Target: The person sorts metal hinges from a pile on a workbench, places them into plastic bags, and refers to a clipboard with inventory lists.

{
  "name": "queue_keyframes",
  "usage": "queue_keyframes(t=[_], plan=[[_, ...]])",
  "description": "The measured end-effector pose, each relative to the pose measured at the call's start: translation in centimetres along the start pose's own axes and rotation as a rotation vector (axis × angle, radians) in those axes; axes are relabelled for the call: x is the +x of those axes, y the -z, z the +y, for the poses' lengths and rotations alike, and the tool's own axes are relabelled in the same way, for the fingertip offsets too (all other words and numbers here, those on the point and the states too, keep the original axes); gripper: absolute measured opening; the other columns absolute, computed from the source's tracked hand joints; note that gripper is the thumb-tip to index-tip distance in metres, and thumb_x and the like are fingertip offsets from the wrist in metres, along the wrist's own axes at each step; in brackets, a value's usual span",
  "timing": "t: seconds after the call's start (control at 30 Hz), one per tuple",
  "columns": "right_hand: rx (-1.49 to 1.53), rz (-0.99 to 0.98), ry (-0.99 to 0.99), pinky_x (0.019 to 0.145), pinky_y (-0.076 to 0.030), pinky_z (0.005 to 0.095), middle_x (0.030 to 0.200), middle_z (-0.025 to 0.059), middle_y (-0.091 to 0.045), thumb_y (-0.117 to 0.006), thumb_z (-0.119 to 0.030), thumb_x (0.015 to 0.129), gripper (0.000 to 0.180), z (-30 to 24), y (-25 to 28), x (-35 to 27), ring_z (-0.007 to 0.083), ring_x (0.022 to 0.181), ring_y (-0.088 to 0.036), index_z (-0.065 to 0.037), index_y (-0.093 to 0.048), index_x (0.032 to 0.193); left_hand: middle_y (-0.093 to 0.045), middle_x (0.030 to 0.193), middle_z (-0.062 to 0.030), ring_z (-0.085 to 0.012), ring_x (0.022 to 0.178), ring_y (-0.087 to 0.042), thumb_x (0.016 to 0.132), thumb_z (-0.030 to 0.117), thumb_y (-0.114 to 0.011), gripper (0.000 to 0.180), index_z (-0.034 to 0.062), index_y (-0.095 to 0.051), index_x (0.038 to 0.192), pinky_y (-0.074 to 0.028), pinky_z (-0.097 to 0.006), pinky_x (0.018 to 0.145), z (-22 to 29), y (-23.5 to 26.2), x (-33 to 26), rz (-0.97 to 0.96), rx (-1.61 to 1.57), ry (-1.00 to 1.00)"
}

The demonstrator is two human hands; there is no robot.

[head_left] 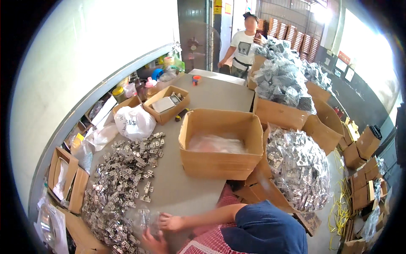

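A small clear plastic bag (144, 216) with what look like a few metal pieces in it is at the table's near side. My right hand (170, 222) has its fingers closed on the bag's right edge. Below it, my left hand (154, 243) is slightly smeared, its fingers apart and close to the bag's lower end; its palm is partly cut off. Just left of both hands spreads a large heap of small metal hinge-like fittings (111, 199), with some loose fittings (146, 192) along its edge.
An open cardboard box (222, 167) with clear plastic inside stands mid-table. At right, a big clear bag of metal parts (298, 169) sits in a carton. A white plastic bag (134, 122) and small boxes line the left wall. A person (244, 48) stands beyond the table.
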State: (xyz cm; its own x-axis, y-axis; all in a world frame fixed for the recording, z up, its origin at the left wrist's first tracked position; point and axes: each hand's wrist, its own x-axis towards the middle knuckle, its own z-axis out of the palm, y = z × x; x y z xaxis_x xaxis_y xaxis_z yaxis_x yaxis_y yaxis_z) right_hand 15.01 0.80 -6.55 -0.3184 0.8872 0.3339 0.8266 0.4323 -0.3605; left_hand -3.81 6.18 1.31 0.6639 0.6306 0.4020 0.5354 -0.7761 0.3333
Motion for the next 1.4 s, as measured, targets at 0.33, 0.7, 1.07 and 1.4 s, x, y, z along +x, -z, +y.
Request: queue_keyframes(t=[0.33,0.7,1.07,1.4], plan=[[-0.003,0.066,0.049,0.113,-0.022,0.0602,0.145,0.011,-0.046,-0.061,-0.021,0.077,0.049,-0.1,-0.4,0.2,0.0326,0.14,-0.034,-0.005,-0.058,0.123,-0.058,0.102,-0.0157,-0.0309,0.088,-0.058,0.089,0.027,-0.069,0.04,0.0042,-0.056,0.119,-0.048,-0.039,0.078,-0.8,-4.6,-3.7,0.102,-0.234,0.19],[0.011,-0.044,-0.016,0.11,-0.026,0.0559,0.148,0.0095,-0.044,-0.051,-0.024,0.085,0.052,-1.1,1.2,0.6,0.0272,0.141,-0.034,-0.005,-0.051,0.133,-0.059,0.098,-0.0162,-0.0337,0.085,-0.057,0.092,0.022,-0.063,0.036,0.0016,-0.054,0.121,-0.045,-0.044,0.076,0.0,-4.6,-3.1,0.106,-0.162,0.177],[0.056,-0.104,-0.032,0.113,-0.022,0.0564,0.15,0.013,-0.04,-0.054,-0.02,0.081,0.058,-1.0,1.1,0.6,0.0268,0.144,-0.03,-0.005,-0.048,0.137,-0.059,0.092,-0.0152,-0.0314,0.083,-0.055,0.09,0.013,-0.061,0.033,0.0015,-0.054,0.121,-0.046,-0.041,0.076,0.8,-4.0,-3.2,0.104,-0.206,0.266],[0.021,-0.043,-0.039,0.113,-0.023,0.0557,0.15,0.011,-0.041,-0.057,-0.019,0.078,0.064,-0.7,0.1,0.2,0.0263,0.142,-0.033,-0.006,-0.046,0.14,-0.058,0.091,-0.0141,-0.0288,0.082,-0.055,0.09,0.011,-0.061,0.033,0.0007,-0.055,0.121,-0.045,-0.038,0.074,0.4,-4.4,-3.3,0.094,-0.242,0.258]])
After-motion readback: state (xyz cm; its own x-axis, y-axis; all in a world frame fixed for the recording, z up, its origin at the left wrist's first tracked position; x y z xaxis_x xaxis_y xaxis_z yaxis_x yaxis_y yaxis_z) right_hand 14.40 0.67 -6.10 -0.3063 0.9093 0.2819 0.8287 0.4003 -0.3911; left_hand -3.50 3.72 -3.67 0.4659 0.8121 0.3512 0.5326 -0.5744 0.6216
